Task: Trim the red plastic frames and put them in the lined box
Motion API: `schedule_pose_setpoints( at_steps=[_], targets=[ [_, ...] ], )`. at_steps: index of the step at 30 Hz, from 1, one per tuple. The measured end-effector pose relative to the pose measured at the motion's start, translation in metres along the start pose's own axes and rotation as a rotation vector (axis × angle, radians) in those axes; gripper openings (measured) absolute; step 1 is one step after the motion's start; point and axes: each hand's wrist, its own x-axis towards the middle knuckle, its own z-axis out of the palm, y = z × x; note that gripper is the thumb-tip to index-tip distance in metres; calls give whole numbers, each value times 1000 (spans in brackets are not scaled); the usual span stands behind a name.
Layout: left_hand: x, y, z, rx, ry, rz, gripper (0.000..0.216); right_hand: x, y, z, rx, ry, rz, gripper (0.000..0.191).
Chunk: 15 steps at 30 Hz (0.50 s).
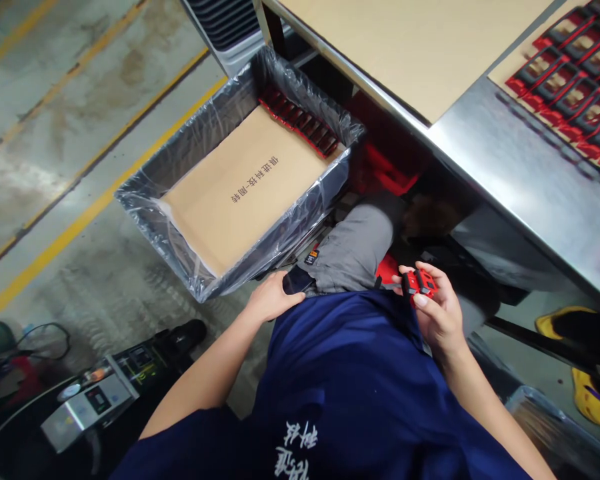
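Note:
My right hand (440, 313) is closed on a small red and black plastic part (420, 283), pinched between thumb and fingers in front of my lap. The same hand is near my knee and below the steel table's edge. My left hand (275, 297) rests against my leg beside a dark patch of cloth (297, 280), its thumb stretched out apart from the index finger; the other fingertips are hidden. Just beyond that hand stands a plastic-lined grey crate (200, 293). Inside it, a row of red and black parts (300, 123) lies along the far end of a cardboard sheet (245, 193).
The steel table (480, 147) bears a cardboard sheet (410, 53) and rows of red and black parts (575, 93) at the right. Under it sits a red bin (390, 170). A machine with a metal box (90, 407) stands lower left. Yellow lines (105, 193) mark the floor.

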Motion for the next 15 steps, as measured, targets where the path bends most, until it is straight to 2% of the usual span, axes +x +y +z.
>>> schedule_pose_setpoints(
  at_steps=[4,7,10,12,15],
  targets=[
    [-1,-3,17,-261,121,44,81,-5,2,-5,5,12,-7,56],
    [2,-8,31,-463,281,-22,67,-9,4,-8,26,25,-19,56],
    [25,-4,42,-630,430,-113,64,-11,7,-6,81,55,-24,58],
    [44,8,45,-708,447,-119,68,-12,8,-1,102,39,-34,59],
    [58,33,46,-741,360,-41,66,-16,6,5,91,-16,-55,63]
  ],
)
